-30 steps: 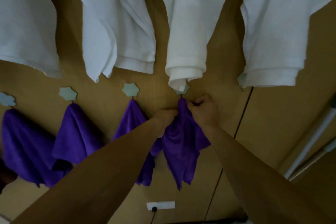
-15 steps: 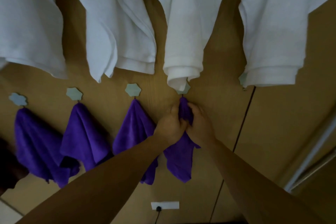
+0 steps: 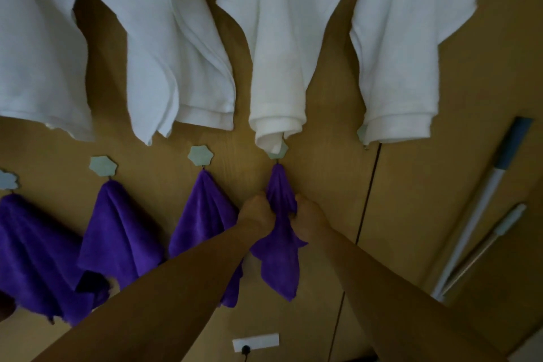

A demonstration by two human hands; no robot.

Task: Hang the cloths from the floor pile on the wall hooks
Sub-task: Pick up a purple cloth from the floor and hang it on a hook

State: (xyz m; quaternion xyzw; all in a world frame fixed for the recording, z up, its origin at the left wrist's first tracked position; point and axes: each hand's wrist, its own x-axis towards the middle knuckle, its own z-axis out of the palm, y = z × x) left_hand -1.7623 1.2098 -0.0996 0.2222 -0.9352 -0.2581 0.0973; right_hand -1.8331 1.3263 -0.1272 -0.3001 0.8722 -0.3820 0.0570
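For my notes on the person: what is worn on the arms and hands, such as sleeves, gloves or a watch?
Both forearms are bare as far as the picture reaches, with no sleeve. The left hand and right hand have no gloves, and neither wrist carries a watch or band. Rings cannot be judged.

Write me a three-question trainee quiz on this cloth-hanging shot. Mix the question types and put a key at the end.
1. True or false: the left hand and the right hand both grip the same purple microfibre cloth.
2. How many purple cloths hang from the pale green flower-shaped hooks in the lower row? A two, B four, C six.
3. Fill in: on the wall, the white wall socket plate sits ____ the gripped cloth.
Key: 1 true; 2 B; 3 below.
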